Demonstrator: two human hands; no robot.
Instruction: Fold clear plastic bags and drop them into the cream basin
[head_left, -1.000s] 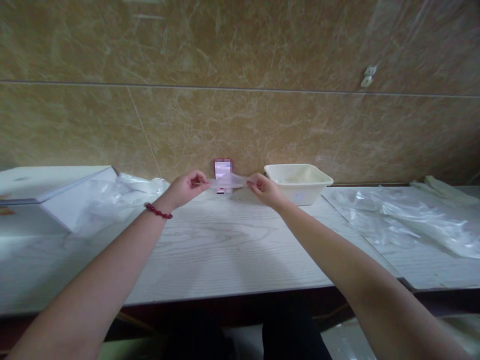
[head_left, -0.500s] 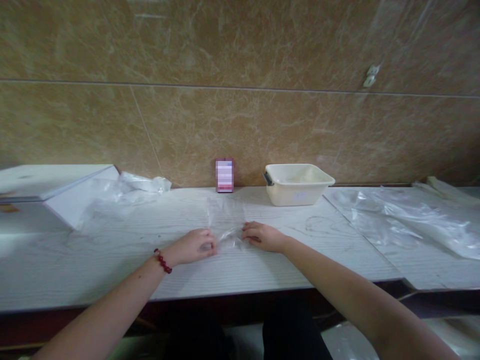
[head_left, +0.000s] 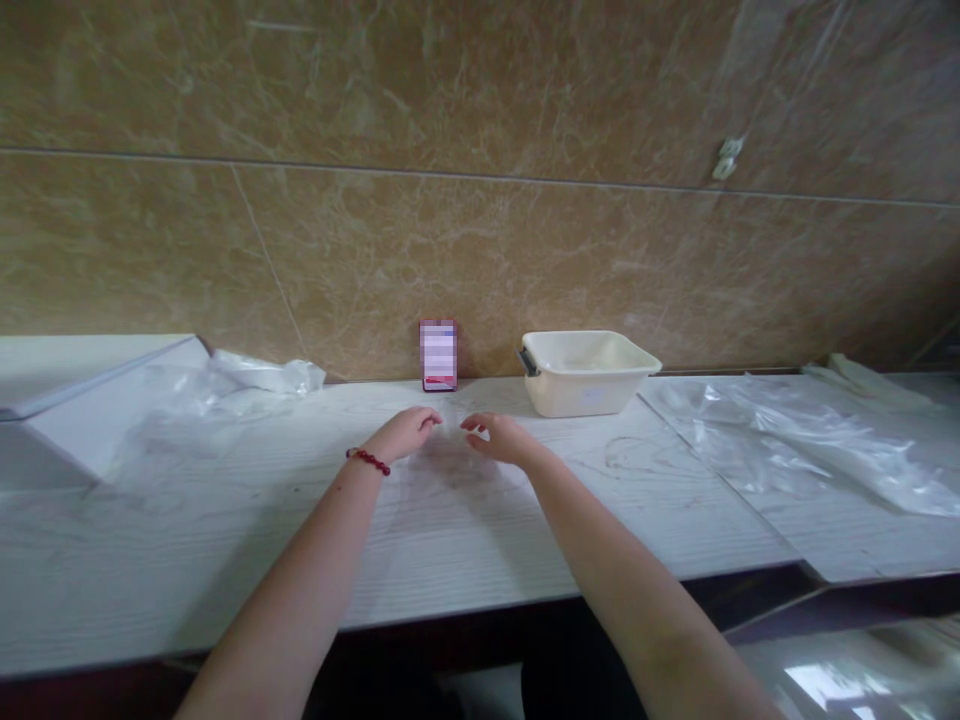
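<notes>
A thin clear plastic bag (head_left: 450,468) lies flat on the white wood-grain table (head_left: 375,540), hard to see against it. My left hand (head_left: 405,433), with a red bead bracelet at the wrist, rests palm down on the bag's far left corner, fingers stretched toward the middle. My right hand (head_left: 498,438) rests on the bag's far right corner, fingers pointing left. The fingertips of both hands are a few centimetres apart. Neither hand grips anything.
A cream plastic tub (head_left: 587,372) stands at the back right of my hands, and a small red-and-white box (head_left: 438,355) leans on the marble wall. Crumpled clear plastic (head_left: 247,378) lies back left beside a white board (head_left: 82,400). More plastic sheeting (head_left: 787,440) covers the right table.
Both hands held the bag stretched in the air, brought it down near the table's front, then slid forward along it to its far edge. The bag now lies flat.
</notes>
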